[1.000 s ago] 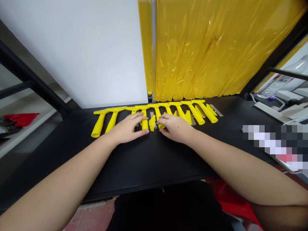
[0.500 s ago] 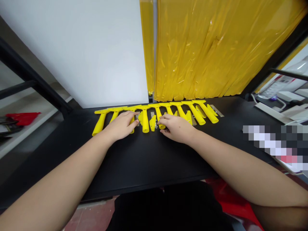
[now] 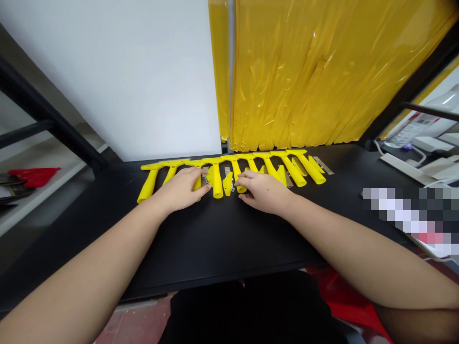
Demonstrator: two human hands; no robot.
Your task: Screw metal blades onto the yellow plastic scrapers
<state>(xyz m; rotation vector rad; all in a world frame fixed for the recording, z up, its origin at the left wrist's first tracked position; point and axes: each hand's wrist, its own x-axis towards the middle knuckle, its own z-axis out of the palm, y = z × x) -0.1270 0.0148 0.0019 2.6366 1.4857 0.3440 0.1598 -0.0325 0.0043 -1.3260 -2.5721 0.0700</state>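
Note:
A row of yellow T-shaped scraper handles (image 3: 217,181) lies along the back of the black table, crossbars toward the rear. Small yellow plates (image 3: 227,184) and thin metal blades (image 3: 322,165) lie between the handles, with tiny screws (image 3: 233,189) beside one plate. My left hand (image 3: 181,189) rests over a handle left of the middle, thumb and fingers apart, partly covering it. My right hand (image 3: 265,191) hovers with bent fingers over the lower end of another handle (image 3: 241,184), thumb apart from the fingertips. Nothing shows in either hand; beneath the palms is hidden.
A white panel (image 3: 150,76) and a yellow plastic sheet (image 3: 304,71) rise behind the table (image 3: 222,243). Black frame posts (image 3: 68,129) stand at the sides. A shelf with a red item (image 3: 36,177) is at left; white items and a clear bottle (image 3: 412,131) are at right.
My left thumb has shifted slightly right and down, opening wider from the fingers and uncovering metal pieces by a plate. My right hand is almost unmoved.

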